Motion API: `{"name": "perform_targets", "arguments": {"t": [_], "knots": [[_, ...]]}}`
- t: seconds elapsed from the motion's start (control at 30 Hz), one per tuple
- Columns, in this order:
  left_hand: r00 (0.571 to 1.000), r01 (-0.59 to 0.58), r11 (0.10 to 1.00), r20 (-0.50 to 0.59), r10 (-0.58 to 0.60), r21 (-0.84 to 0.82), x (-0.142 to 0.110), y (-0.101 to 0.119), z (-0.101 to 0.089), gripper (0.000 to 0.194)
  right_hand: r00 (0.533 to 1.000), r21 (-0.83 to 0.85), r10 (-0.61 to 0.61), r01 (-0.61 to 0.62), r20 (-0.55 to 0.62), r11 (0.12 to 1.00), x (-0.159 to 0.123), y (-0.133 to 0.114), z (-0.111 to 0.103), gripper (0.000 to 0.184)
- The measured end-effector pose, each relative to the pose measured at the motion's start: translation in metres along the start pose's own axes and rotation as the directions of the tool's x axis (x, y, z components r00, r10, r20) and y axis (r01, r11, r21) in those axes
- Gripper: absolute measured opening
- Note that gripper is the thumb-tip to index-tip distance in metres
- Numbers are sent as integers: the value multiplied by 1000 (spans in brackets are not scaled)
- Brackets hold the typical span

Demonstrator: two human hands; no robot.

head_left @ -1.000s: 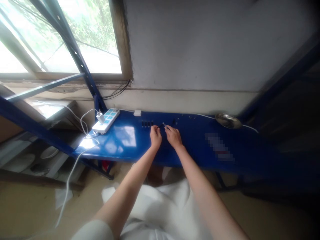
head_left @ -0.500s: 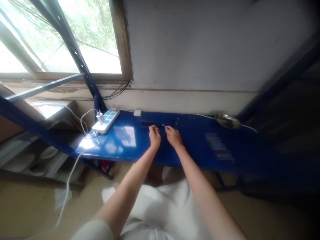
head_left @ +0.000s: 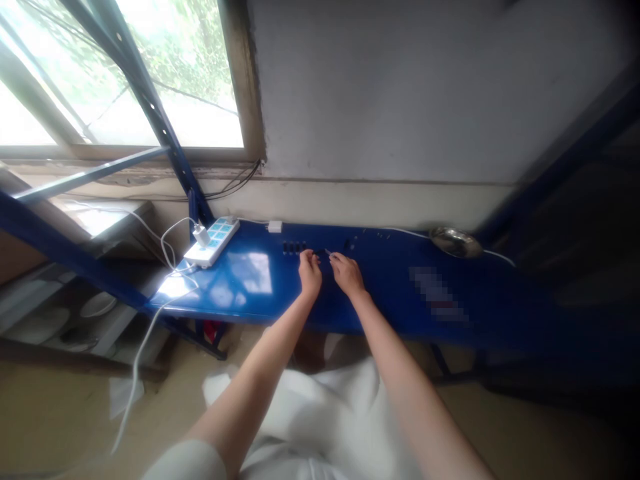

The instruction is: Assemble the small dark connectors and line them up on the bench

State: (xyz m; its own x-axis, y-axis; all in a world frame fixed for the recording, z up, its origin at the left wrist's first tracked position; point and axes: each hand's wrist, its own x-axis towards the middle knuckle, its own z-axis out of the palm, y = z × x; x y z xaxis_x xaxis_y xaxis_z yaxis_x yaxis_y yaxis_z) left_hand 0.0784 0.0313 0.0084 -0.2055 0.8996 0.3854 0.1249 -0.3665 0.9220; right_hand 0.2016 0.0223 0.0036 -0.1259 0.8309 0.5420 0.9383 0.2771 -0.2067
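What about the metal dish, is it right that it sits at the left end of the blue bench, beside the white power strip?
No, the head view shows the metal dish at the right end of the blue bench, well apart from the white power strip, which is at the left end.

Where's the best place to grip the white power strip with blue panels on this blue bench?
Take the white power strip across its narrow width at the bare white end, from above: it lies flat and slim, and blue panels fill the other half.

Small black pcs (head_left: 294, 248) too tiny to ID.
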Motion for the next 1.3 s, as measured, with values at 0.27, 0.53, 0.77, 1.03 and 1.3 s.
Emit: {"name": "perform_targets", "arguments": {"t": [0.27,0.53,0.77,1.03,1.3], "knots": [[970,-213,976,135,204,56,-2,2,0,35,1000,21,-5,5,-13,1000,0,0,0,36],[943,-301,943,192,272,142,-1,0,2,28,999,32,21,-20,-30,999,1,1,0,37],[957,-257,949,188,223,182,8,-1,5,16,998,62,33,-30,-53,998,0,2,1,37],[766,-562,726,581,275,396,70,43,-1,8,997,64,35,-30,-68,997,-2,2,4,38],[700,-620,517,713,25,591,124,49,0,7,997,40,75,-73,-31,997,-3,4,7,37]]}}
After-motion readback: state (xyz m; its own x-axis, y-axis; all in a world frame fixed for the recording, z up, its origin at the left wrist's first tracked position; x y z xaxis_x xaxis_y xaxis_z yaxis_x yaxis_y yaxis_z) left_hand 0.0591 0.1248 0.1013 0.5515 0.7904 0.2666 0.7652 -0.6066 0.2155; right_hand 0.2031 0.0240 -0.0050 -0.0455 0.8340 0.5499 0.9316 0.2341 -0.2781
